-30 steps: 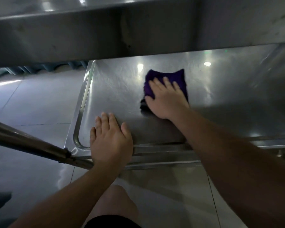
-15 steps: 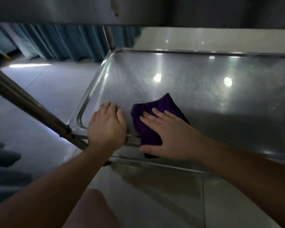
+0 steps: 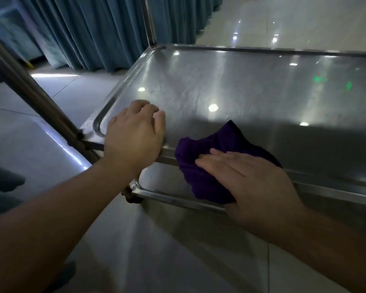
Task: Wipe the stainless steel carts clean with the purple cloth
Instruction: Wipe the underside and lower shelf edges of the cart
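A stainless steel cart shelf (image 3: 251,85) fills the middle and right of the head view, with a raised rim. The purple cloth (image 3: 207,157) is draped over the shelf's near rim, partly hanging down its front. My right hand (image 3: 254,182) lies flat on the cloth with fingers pointing left, pressing it against the rim. My left hand (image 3: 133,134) rests on the shelf's near left corner, fingers curled over the rim, holding nothing loose. A lower shelf (image 3: 167,187) of the cart shows beneath the rim.
A slanted steel cart post (image 3: 30,89) runs from upper left down to the shelf's corner, and an upright post (image 3: 148,22) stands at the far corner. Blue curtains (image 3: 93,32) hang behind. A caster wheel (image 3: 133,198) sits below. Glossy tiled floor (image 3: 30,127) surrounds the cart.
My right hand has pulled the cloth from the middle of the shelf back to and over the near rim. The view has risen, and the upper shelf is out of sight.
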Available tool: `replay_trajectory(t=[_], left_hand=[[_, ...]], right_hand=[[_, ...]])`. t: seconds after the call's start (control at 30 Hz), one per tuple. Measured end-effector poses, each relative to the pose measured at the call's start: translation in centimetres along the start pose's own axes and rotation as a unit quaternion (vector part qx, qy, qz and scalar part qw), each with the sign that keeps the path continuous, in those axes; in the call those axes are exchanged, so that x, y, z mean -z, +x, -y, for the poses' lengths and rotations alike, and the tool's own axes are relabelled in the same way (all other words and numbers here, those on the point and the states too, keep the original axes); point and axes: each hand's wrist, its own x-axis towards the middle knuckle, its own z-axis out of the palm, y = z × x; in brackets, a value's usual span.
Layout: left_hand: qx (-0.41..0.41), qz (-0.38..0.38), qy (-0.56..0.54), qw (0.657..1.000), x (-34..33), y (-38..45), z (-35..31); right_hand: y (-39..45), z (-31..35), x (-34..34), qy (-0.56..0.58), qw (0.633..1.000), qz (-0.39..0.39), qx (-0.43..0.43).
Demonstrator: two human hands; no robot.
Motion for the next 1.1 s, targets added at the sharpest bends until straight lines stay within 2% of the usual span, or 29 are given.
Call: replay_trajectory(t=[0.1,0.17,0.3,0.33,0.4,0.47,0.5,0.57,0.67,0.8,0.87,0.93,1.0,1.1], left_hand=[[-0.050,-0.095,-0.009,0.994,0.3,-0.5,-0.6],[-0.082,-0.141,-0.005,0.987,0.6,-0.8,-1.1],[-0.092,-0.179,-0.007,0.979,0.7,-1.6,-0.3],[-0.110,-0.202,-0.018,0.973,0.6,-2.3,0.1],[-0.188,-0.249,-0.047,0.949,0.2,-4.3,0.9],[-0.293,-0.239,-0.064,0.924,-1.1,-6.7,2.0],[-0.333,-0.204,-0.061,0.918,-2.2,-7.9,2.8],[-0.353,-0.107,-0.038,0.929,-4.9,-9.8,4.7],[-0.293,0.009,-0.032,0.955,-8.8,-11.4,8.1],[-0.204,0.044,-0.037,0.977,-12.7,-12.6,12.0],[-0.093,0.071,-0.087,0.989,-14.3,-13.6,12.9],[0.059,0.088,-0.163,0.981,-15.9,-14.3,14.0],[0.195,0.076,-0.225,0.951,-17.1,-14.6,15.1],[0.291,0.042,-0.242,0.925,-17.8,-14.1,16.8]], right_hand=[[-1.9,1.2,-1.5,0.053,0.997,-0.042,0.049],[-2.9,2.4,-3.3,0.108,0.993,-0.038,0.037],[-3.4,2.7,-8.1,0.190,0.974,0.083,-0.087],[-3.6,2.2,-9.7,0.195,0.967,0.111,-0.119],[-3.8,1.3,-12.3,0.220,0.954,0.107,-0.175],[-3.7,0.9,-14.1,0.254,0.942,0.064,-0.207],[-3.6,0.7,-14.9,0.259,0.941,0.043,-0.215],[-3.2,0.1,-16.4,0.257,0.936,0.031,-0.239],[-1.7,-0.7,-18.1,0.238,0.933,0.010,-0.270],[1.7,-0.5,-20.3,0.236,0.931,-0.021,-0.277],[4.0,-0.3,-21.6,0.204,0.943,-0.020,-0.261],[6.5,-0.2,-23.1,0.150,0.952,-0.013,-0.265],[8.8,-0.2,-24.7,0.118,0.950,-0.010,-0.289],[12.2,0.3,-26.8,0.117,0.945,-0.024,-0.305]])
